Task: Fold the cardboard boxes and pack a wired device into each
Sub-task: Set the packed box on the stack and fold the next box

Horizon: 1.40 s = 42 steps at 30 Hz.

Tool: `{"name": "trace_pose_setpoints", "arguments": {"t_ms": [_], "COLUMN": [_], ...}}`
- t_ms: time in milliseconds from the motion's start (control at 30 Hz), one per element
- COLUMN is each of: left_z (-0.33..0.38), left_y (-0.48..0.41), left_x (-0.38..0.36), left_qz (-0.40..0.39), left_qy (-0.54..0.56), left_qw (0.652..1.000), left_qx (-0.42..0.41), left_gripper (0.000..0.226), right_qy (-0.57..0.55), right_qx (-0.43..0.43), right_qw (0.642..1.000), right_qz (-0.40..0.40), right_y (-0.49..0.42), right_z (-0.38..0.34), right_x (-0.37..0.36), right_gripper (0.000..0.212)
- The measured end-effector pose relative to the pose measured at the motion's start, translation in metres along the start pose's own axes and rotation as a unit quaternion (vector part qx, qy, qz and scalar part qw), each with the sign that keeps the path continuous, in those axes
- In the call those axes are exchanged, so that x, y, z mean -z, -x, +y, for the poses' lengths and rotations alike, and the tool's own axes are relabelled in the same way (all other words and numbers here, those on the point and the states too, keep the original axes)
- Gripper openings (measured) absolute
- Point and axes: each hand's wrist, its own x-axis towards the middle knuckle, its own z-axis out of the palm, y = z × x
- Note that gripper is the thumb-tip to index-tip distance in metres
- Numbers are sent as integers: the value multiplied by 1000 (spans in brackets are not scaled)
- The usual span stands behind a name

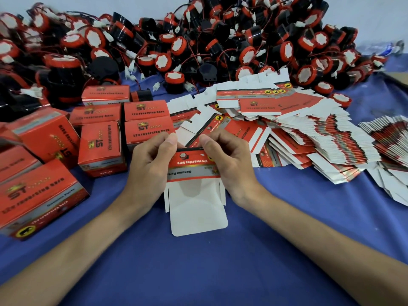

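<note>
Box (194,173) pinched by left hand (152,160) and right hand (229,160), folded boxes (101,149) left, flat blanks (309,138) right, wired horns (198,40) heaped behind

A red cardboard box blank with a grey band and white flaps (194,171) lies over the blue cloth-covered desk (198,272), behind it black-and-red round wired horns with white faces (198,40).

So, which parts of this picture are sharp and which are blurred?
Head view: the half-folded red and white cardboard box at centre is sharp, print readable; the folded red cardboard boxes at left are smeared; the far pile of red and black round wired devices is soft; light even, shadows faint.
</note>
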Motion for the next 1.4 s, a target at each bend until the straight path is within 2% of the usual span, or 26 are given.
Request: {"name": "trace_pose_setpoints", "arguments": {"t_ms": [200,367,500,533,600,700,767,833,933,1000,1067,1133,1233,1333,1400], "left_z": [0,-2,1,2,3,4,3,3,-1,-2,-5,-9,-11,-10,-7], "left_y": [1,-1,-4,-5,-7,-9,-8,-6,-5,-6,-7,-7,-5,-3,-3], "left_x": [-1,-1,0,1,3,4,2,2,9,14,15,13,9,10,11], "left_qz": [-7,13,47,62,91,103,55,-12,-147,-224,-231,-177,-97,-128,-148], "left_qy": [24,28,38,50,85,102,105,128,70,28,37,68,104,17,-76], "left_qw": [1000,999,996,993,985,982,986,984,980,968,965,976,987,990,986], "left_qx": [-1,29,67,84,117,120,116,127,118,112,116,104,77,53,23], "left_gripper": [37,31,34,34,34,37,44,47,29,23,46,65,90,112,110], "right_qy": [2,21,19,13,29,126,193,226,282,351,401,407,347,291,266], "right_qx": [-8,-21,4,10,35,46,74,145,252,281,264,224,131,93,120], "right_qw": [1000,1000,998,997,992,977,967,957,923,891,877,884,926,952,956], "right_qz": [-4,-2,-55,-77,-121,-166,-151,-107,-73,-54,-4,56,62,25,39], "right_y": [0,-1,2,4,7,6,0,-6,-15,-19,-21,-21,-18,-17,-21], "right_z": [1,0,-3,-4,-4,-6,-7,-6,-1,2,2,-1,0,5,5], "right_x": [-1,0,2,2,4,9,13,17,30,38,42,43,37,32,35], "right_gripper": [30,34,8,12,39,76,81,68,47,40,39,48,56,52,46]}}
